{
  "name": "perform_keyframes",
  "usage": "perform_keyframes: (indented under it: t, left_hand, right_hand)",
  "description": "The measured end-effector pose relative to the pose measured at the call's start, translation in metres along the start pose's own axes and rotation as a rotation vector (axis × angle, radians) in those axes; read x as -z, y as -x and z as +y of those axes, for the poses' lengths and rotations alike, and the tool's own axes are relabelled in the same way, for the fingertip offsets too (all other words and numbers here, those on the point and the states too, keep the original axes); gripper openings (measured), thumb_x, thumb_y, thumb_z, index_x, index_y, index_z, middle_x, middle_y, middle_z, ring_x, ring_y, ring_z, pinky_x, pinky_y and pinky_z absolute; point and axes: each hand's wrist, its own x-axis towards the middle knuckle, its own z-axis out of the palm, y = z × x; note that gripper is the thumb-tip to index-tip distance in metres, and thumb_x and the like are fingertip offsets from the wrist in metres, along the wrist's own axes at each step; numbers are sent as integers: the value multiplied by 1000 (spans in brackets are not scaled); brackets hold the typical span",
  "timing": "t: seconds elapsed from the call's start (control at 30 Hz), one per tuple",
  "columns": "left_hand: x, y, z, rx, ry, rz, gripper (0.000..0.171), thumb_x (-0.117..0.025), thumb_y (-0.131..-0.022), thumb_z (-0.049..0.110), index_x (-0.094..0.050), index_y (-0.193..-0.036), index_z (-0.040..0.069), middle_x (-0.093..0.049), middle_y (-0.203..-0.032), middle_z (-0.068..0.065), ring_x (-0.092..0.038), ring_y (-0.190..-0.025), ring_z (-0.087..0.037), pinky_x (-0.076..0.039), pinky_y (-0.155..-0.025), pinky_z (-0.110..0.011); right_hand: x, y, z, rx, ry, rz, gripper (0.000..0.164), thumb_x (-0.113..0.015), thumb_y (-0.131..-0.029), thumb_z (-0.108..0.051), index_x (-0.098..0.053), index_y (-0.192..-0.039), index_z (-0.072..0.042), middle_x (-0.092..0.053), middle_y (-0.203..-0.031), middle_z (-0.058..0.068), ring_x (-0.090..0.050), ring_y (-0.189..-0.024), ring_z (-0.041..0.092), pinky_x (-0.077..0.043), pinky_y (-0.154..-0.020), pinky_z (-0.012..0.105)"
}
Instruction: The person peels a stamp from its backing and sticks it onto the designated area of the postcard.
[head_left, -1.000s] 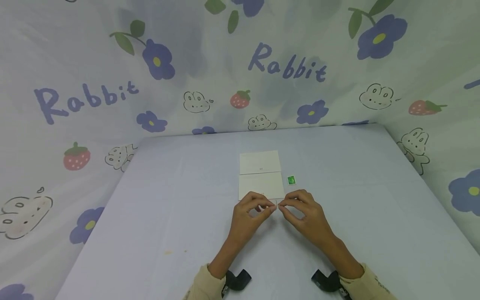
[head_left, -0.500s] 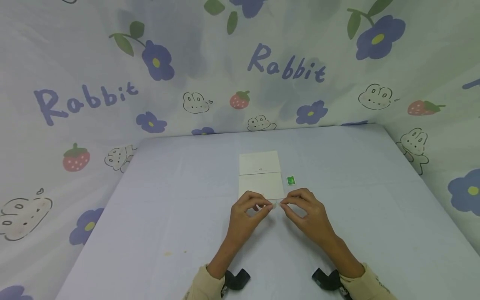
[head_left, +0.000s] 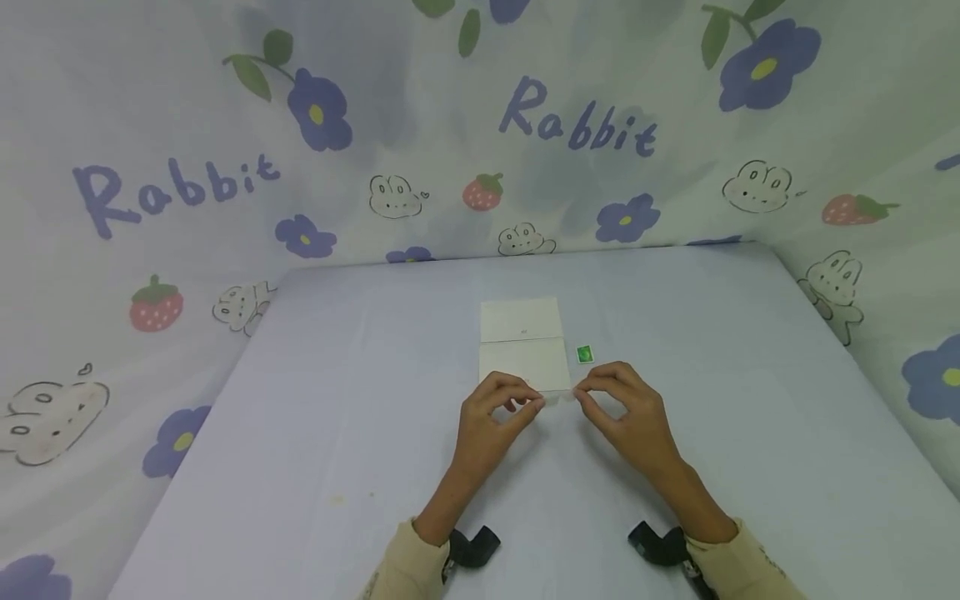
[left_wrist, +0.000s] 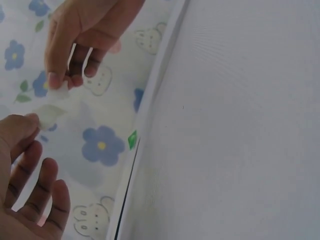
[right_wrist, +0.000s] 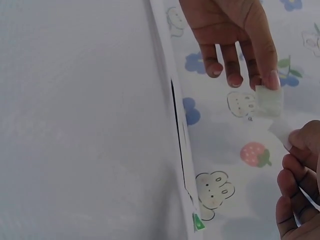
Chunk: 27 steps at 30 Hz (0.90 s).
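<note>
Head view: above the white table (head_left: pixel 375 358), the left hand (head_left: pixel 487 421) and the right hand (head_left: pixel 636 421) each pinch a small, pale, translucent piece between thumb and forefinger; the left piece (head_left: pixel 551 402) and the right piece (head_left: pixel 566 397) sit in the space between the hands, by the near edge of a white two-panelled card (head_left: pixel 521 320). A green square (head_left: pixel 585 355) lies just right of the card. Compared with a second earlier, when a thin sliver showed between nearly meeting fingertips, the hands stand wider apart and two flaps show, which suggests that joined or layered material is being parted. Left wrist view: the pieces appear apart; the left hand's remaining fingers are loosely spread. Right wrist view: the left piece looks squarish, the right one pointed; contact between their corners cannot be judged here.
</note>
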Motion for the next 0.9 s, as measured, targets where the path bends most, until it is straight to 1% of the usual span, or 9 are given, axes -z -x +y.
perform_keyframes:
  t: [0.17,0.27,0.37,0.43,0.57,0.7,0.8,0.87,0.9]
  left_hand:
    - [4,-3,2,12,-12,20,8,-79,-84,-2,-75,-90,1,-64,-96,-10,-62,-87,-26,-54,-70,-44]
    - [5,-2,1,20,-12,32,8,-78,-84,-2,-75,-91,0,-64,-95,-11,-61,-85,-28,-53,-70,-44]
    - [6,-1,0,22,-14,40,7,-78,-84,-2,-75,-91,0,-64,-95,-11,-60,-83,-28,-53,-70,-44]
    - [5,-2,0,15,-17,45,8,-78,-84,-2,-75,-91,0,-64,-95,-11,-60,-83,-27,-53,-70,-43]
    - [4,-2,-5,0,-23,54,9,-79,-83,-3,-75,-91,0,-64,-95,-11,-60,-83,-27,-52,-69,-43]
    - [1,1,-21,7,-27,55,8,-79,-85,3,-76,-92,5,-64,-97,-8,-62,-85,-25,-53,-70,-41]
    - [0,3,-34,8,-31,45,8,-80,-87,10,-77,-94,11,-64,-99,-2,-62,-87,-21,-53,-71,-38]
    - [0,4,-39,-15,-48,35,8,-80,-87,13,-77,-94,14,-63,-101,2,-61,-89,-17,-53,-72,-35]
    - [0,5,-42,-40,-62,29,8,-80,-87,12,-77,-95,15,-63,-101,3,-61,-90,-15,-53,-72,-34]
  right_hand:
    - [3,-1,8,-54,27,19,21,-81,-79,6,-76,-93,-9,-65,-99,0,-64,-93,18,-47,-87,13]
    - [4,2,13,-144,59,11,17,-81,-81,2,-76,-91,-10,-65,-97,-3,-63,-90,15,-48,-81,15]
    - [5,4,17,-263,98,-32,9,-80,-85,-4,-75,-89,-9,-64,-93,-6,-60,-85,11,-48,-74,21]
    - [6,4,20,-327,120,-69,5,-79,-87,-8,-75,-89,-8,-64,-91,-6,-58,-82,11,-47,-71,24]
    - [7,5,27,-403,166,-131,8,-77,-89,-13,-75,-91,-5,-64,-90,-1,-55,-82,15,-48,-70,31]
    - [7,6,33,-424,258,-174,6,-76,-89,-11,-76,-90,-6,-64,-94,4,-56,-90,22,-49,-76,39]
    - [7,6,36,-412,316,-192,7,-75,-88,-11,-76,-91,-4,-64,-97,8,-56,-96,27,-49,-81,44]
    - [7,7,36,-403,322,-180,7,-76,-87,-9,-76,-92,-4,-63,-98,8,-55,-98,28,-48,-83,45]
    - [7,8,36,-394,321,-166,7,-77,-86,-8,-76,-92,-4,-62,-98,7,-55,-98,27,-48,-82,44]
